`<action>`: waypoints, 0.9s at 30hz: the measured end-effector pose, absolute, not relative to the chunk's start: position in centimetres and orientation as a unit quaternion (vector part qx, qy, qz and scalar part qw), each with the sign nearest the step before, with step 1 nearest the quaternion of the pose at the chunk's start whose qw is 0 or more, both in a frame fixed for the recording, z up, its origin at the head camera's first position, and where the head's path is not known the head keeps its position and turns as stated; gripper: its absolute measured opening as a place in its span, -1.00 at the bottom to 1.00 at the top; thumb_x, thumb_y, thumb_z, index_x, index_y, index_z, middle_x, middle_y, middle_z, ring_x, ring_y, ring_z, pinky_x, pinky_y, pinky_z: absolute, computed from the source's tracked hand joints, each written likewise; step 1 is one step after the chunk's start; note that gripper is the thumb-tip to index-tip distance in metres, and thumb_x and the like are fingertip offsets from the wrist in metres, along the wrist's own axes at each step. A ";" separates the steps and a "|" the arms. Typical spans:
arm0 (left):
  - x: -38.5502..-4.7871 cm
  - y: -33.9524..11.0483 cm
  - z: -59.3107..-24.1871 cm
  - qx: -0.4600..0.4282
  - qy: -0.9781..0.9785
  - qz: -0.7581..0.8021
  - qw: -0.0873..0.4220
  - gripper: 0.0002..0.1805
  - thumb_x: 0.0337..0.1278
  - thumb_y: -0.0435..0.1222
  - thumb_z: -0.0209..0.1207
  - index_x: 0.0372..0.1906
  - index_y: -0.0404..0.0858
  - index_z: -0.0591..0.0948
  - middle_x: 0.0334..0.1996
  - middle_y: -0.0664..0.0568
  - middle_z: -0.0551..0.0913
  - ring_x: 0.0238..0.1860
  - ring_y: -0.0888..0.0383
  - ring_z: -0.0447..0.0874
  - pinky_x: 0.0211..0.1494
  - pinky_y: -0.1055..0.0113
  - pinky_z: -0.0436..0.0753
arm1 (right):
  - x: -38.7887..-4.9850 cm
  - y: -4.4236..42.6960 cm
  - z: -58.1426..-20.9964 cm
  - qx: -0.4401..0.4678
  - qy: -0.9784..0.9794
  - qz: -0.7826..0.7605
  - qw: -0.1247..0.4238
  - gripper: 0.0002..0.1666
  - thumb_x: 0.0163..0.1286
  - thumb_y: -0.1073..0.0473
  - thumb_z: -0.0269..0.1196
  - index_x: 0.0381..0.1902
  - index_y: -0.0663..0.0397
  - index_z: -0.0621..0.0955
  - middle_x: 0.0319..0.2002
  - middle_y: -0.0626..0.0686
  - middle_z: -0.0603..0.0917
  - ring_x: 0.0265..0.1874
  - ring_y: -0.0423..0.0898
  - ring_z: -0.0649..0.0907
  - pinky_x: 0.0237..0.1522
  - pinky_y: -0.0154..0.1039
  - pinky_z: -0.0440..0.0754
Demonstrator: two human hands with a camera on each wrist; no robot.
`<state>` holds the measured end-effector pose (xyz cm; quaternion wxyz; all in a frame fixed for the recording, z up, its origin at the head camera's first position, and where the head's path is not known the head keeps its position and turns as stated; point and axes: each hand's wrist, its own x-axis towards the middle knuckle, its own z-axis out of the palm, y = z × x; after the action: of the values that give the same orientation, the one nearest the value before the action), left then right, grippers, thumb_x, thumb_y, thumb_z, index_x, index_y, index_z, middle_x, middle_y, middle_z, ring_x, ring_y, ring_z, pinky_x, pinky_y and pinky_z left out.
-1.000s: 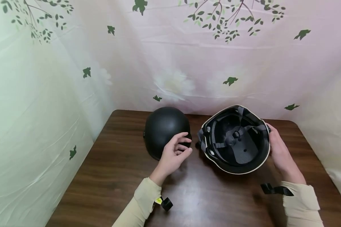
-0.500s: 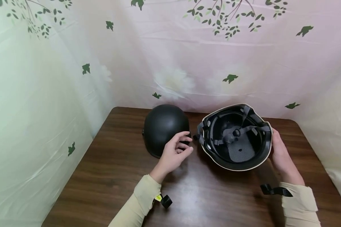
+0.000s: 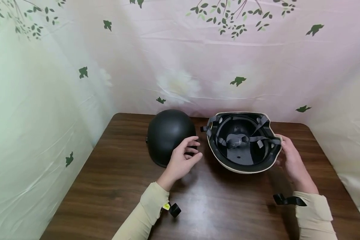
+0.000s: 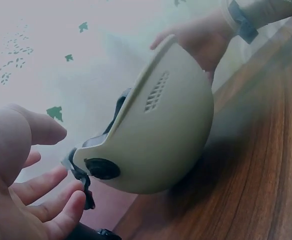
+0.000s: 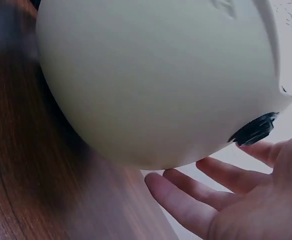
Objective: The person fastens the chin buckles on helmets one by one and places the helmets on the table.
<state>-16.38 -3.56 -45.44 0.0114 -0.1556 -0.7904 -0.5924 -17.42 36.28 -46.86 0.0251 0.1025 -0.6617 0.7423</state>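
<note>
A cream helmet [image 3: 245, 171] lies crown-down at the right of the head view, its black padded inside and grey straps facing up. My right hand [image 3: 294, 163] holds its right edge. In the right wrist view, the thumb is near the rim and the fingers lie along the outer shell beside a black round fitting [image 5: 254, 130]. My left hand [image 3: 181, 160] holds nothing, its fingers loosely bent in front of a black helmet [image 3: 168, 133] that sits dome-up. In the left wrist view, those fingers are close to the cream helmet's hanging strap buckle [image 4: 88, 195], apparently without gripping it.
Both helmets are on a dark wooden table [image 3: 108, 196], near its back edge. Behind it and at the sides hang pale cloth sheets [image 3: 186, 60] with leaf and bird prints. Each wrist wears a black strap mount [image 3: 174, 210].
The cream helmet has turned clockwise in the right hand, its left strap end swinging up toward the back edge. Its opening looks flatter now. The left hand keeps its pose; the head view shifts slightly.
</note>
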 end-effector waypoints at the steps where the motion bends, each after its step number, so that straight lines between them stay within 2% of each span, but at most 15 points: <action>1: -16.5 -3.5 -45.3 -0.156 -0.790 -0.593 0.013 -0.38 0.44 -0.28 0.37 0.52 0.00 0.51 0.30 -0.07 0.73 0.12 0.01 0.81 0.14 0.25 0.79 | -17.5 36.3 -46.9 0.099 -0.670 0.736 0.024 -0.63 0.85 0.07 -0.14 0.45 -0.13 0.41 -0.07 -0.20 0.67 -0.37 -0.32 0.67 -0.48 -0.39 0.56; 2: -16.5 -3.4 -45.2 -0.156 -0.790 -0.593 0.014 -0.38 0.44 -0.27 0.37 0.52 0.01 0.51 0.30 -0.06 0.73 0.13 0.01 0.81 0.15 0.24 0.79 | -17.5 36.4 -46.9 0.096 -0.686 0.721 0.025 -0.61 0.85 0.08 -0.12 0.48 -0.13 0.38 -0.06 -0.19 0.65 -0.36 -0.33 0.68 -0.48 -0.40 0.58; 4: -16.7 -3.3 -45.1 -0.156 -0.789 -0.594 0.014 -0.37 0.44 -0.28 0.37 0.53 0.00 0.50 0.29 -0.03 0.73 0.13 0.02 0.81 0.17 0.20 0.80 | -17.6 36.4 -46.8 0.089 -0.739 0.667 0.032 -0.52 0.83 0.09 -0.08 0.59 -0.09 0.31 0.10 -0.17 0.59 -0.23 -0.38 0.67 -0.36 -0.49 0.59; 6: -16.8 -3.2 -45.0 -0.156 -0.787 -0.597 0.013 -0.36 0.44 -0.28 0.37 0.54 -0.02 0.49 0.30 -0.01 0.73 0.15 0.02 0.81 0.20 0.13 0.80 | -17.6 36.4 -46.7 0.073 -0.795 0.601 0.037 -0.40 0.82 0.08 -0.02 0.68 -0.05 0.22 0.34 -0.01 0.50 0.02 -0.44 0.59 -0.15 -0.57 0.58; 8: -16.9 -3.0 -45.0 -0.154 -0.785 -0.600 0.009 -0.34 0.44 -0.28 0.37 0.56 -0.06 0.47 0.31 -0.02 0.72 0.17 0.00 0.81 0.24 0.05 0.80 | -17.5 36.4 -46.5 0.062 -0.841 0.536 0.039 -0.29 0.79 0.06 0.03 0.74 0.01 0.13 0.52 0.16 0.34 0.19 -0.45 0.45 0.01 -0.66 0.44; 10: -17.1 -2.8 -45.0 -0.152 -0.783 -0.603 0.007 -0.32 0.44 -0.29 0.37 0.58 -0.11 0.45 0.34 -0.05 0.70 0.19 -0.03 0.80 0.27 -0.02 0.79 | -17.4 36.3 -46.4 0.056 -0.860 0.506 0.030 -0.20 0.77 0.03 0.09 0.77 0.05 0.06 0.61 0.32 0.18 0.24 -0.42 0.36 0.03 -0.71 0.35; 12: -17.2 -2.6 -45.1 -0.150 -0.780 -0.607 0.004 -0.31 0.44 -0.28 0.36 0.59 -0.14 0.43 0.37 -0.11 0.68 0.22 -0.06 0.79 0.29 -0.07 0.78 | -17.4 36.1 -46.3 0.053 -0.864 0.501 0.020 -0.15 0.75 0.04 0.14 0.77 0.07 0.04 0.62 0.41 0.17 0.23 -0.42 0.36 0.02 -0.71 0.34; 19: -17.7 -2.1 -45.1 -0.144 -0.771 -0.620 0.004 -0.29 0.45 -0.27 0.35 0.61 -0.15 0.41 0.41 -0.20 0.64 0.26 -0.14 0.75 0.34 -0.18 0.74 | -17.4 35.6 -45.7 0.053 -0.865 0.499 0.003 -0.10 0.72 0.06 0.20 0.76 0.12 0.01 0.58 0.45 0.22 0.06 -0.53 0.47 -0.07 -0.66 0.54; 27: -17.8 -1.4 -44.8 -0.131 -0.777 -0.616 0.000 -0.28 0.47 -0.21 0.34 0.63 -0.11 0.39 0.40 -0.19 0.65 0.28 -0.13 0.76 0.34 -0.12 0.75 | -17.3 35.8 -44.6 0.052 -0.876 0.479 0.010 -0.08 0.70 0.02 0.24 0.74 0.16 0.05 0.55 0.48 0.30 0.03 -0.52 0.51 -0.10 -0.66 0.55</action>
<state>-17.82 -1.44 -44.82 -0.0002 -0.1311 -0.7765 -0.6163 -17.32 35.77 -44.63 0.0098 0.0518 -0.8763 0.4788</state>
